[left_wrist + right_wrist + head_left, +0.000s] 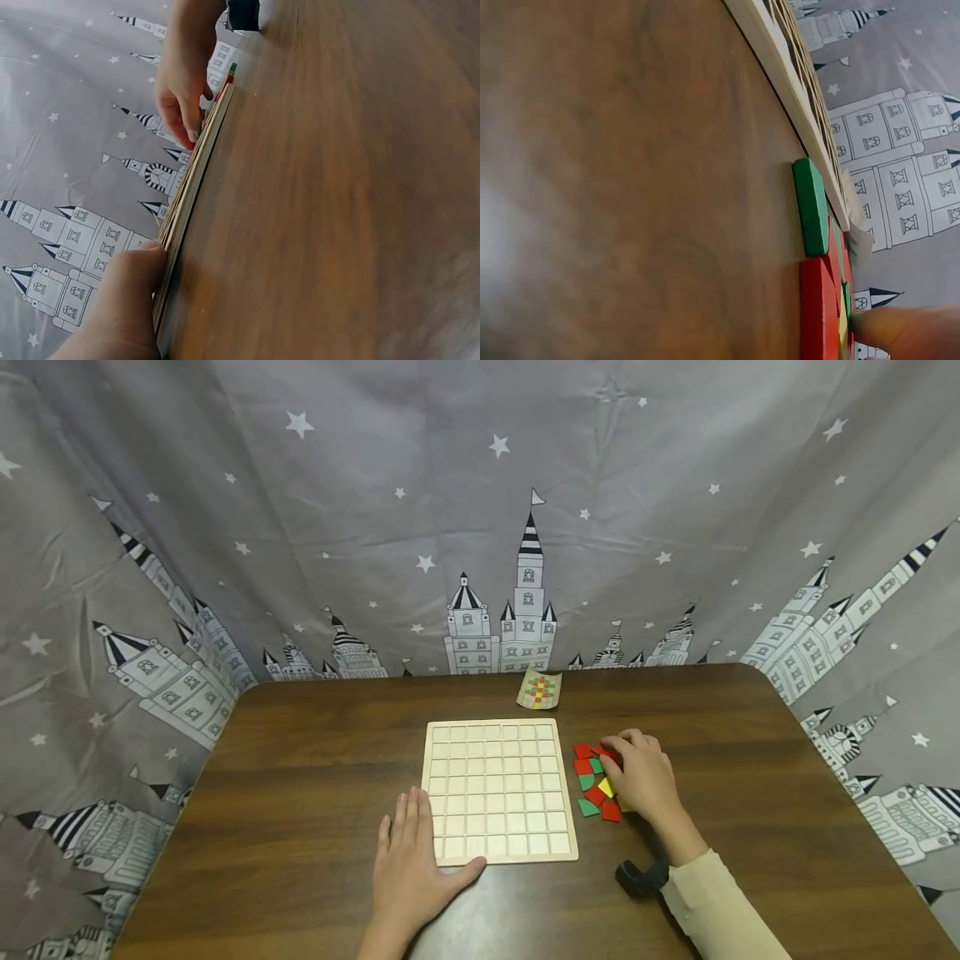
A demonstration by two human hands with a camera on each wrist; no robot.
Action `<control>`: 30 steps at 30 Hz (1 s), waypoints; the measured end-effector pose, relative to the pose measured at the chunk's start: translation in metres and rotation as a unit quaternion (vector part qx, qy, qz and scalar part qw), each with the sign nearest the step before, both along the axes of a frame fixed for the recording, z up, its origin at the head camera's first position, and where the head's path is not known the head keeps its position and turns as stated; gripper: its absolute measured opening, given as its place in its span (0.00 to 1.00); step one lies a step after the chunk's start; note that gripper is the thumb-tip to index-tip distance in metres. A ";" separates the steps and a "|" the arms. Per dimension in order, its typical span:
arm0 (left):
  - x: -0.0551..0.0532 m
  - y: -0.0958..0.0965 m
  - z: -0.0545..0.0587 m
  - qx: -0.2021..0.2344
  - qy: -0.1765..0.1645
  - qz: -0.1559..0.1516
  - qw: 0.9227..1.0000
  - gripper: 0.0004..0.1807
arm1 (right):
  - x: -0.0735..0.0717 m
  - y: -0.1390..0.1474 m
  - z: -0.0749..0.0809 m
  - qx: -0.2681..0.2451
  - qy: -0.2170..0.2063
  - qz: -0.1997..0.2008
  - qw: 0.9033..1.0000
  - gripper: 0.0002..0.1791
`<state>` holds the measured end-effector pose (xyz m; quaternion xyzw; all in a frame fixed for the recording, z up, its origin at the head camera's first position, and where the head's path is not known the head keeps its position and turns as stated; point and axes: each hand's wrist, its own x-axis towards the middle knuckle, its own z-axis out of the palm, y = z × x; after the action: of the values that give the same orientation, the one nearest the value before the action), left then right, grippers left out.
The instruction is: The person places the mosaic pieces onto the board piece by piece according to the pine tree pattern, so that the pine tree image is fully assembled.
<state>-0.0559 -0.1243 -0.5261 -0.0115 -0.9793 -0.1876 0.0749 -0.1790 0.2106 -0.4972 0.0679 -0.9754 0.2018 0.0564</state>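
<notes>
A square wooden grid board (497, 792) lies on the table. My left hand (408, 864) rests at its near left corner, fingers stretched along the left edge and thumb along the near edge. In the left wrist view the thumb (124, 289) lies against the board's side. To the right of the board is a loose group of flat tiles: red (611, 811), green (588, 807) and yellow (606, 787). My right hand (643, 777) reaches down over this group, thumb and index fingertips right at a red tile on its far side. I cannot tell whether they pinch it.
Behind the board, at the table's far edge, stands a small curled card (539, 690) with a coloured grid pattern. A black strap (641, 878) sits by my right wrist. A grey curtain (360, 527) with castles and stars hangs beyond the brown wooden table (300, 827).
</notes>
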 end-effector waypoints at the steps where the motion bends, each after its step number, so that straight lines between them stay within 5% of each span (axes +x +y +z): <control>1: 0.000 0.000 0.000 -0.001 -0.001 0.000 1.000 0.71 | -0.001 0.000 0.000 0.002 -0.002 -0.001 1.000 0.18; 18: 0.000 0.000 0.000 -0.012 -0.027 0.002 1.000 0.72 | -0.019 0.005 0.010 0.008 -0.031 0.032 0.999 0.15; 30: -0.001 -0.001 -0.003 -0.016 -0.021 0.003 1.000 0.73 | -0.029 0.004 0.007 -0.030 -0.007 0.075 0.997 0.11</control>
<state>-0.0570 -0.1248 -0.5287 -0.0059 -0.9836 -0.1715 0.0552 -0.2075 0.2143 -0.4901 0.1377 -0.9615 0.2349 0.0367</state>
